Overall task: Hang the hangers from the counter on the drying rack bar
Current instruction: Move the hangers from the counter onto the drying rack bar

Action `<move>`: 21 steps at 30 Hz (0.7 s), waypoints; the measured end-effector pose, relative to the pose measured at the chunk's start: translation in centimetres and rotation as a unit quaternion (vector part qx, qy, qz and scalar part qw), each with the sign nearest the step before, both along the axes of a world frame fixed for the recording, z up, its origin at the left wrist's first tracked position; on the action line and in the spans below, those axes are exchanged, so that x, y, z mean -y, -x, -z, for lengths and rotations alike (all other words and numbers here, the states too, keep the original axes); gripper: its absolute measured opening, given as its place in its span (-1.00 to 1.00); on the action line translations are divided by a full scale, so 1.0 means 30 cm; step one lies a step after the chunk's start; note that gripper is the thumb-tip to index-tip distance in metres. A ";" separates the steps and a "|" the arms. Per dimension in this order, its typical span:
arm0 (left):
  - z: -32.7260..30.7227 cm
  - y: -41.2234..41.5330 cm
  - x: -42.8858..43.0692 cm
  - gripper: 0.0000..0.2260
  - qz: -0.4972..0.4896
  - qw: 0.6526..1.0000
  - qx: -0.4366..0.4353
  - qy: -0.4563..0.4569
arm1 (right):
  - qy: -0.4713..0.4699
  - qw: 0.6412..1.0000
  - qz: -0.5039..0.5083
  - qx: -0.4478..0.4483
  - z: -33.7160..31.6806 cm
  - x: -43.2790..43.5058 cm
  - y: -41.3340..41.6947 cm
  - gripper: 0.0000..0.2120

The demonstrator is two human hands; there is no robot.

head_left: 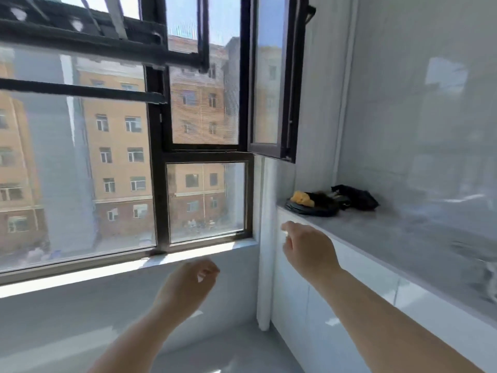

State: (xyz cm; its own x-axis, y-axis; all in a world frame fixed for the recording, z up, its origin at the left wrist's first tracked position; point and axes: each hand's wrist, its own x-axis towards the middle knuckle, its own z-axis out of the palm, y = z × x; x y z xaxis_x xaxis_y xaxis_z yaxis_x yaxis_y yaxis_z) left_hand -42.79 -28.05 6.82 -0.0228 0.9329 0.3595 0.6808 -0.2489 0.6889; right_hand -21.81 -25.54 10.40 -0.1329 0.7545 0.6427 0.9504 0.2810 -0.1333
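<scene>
I judge nothing is hung yet: the drying rack bar point(80, 36), upper left, looks bare. My right hand point(306, 247) reaches toward the counter point(403, 238), fingers loose and empty. My left hand point(188, 286) is loosely curled and holds nothing. The dark heap point(333, 201), centre right, may be the hangers, but it is too blurred to tell.

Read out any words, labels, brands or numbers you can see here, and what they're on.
No readable text anywhere.
The dark pile on the counter is too blurred to show any label.
The buildings outside the window carry no legible signs.
</scene>
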 end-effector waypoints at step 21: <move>0.325 -1.348 -0.301 -0.70 0.245 0.965 -0.016 0.090 | 0.107 0.915 0.383 -0.065 0.486 -0.023 -1.365 -0.72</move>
State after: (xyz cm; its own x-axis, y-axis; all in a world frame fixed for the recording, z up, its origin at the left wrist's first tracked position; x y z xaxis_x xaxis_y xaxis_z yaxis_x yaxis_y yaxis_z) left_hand -2.36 -19.03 -2.93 0.4451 0.8763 0.1843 0.5332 -0.4246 0.7317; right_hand 19.14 -24.85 -4.18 0.5541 0.7051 0.4425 0.8303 -0.5061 -0.2332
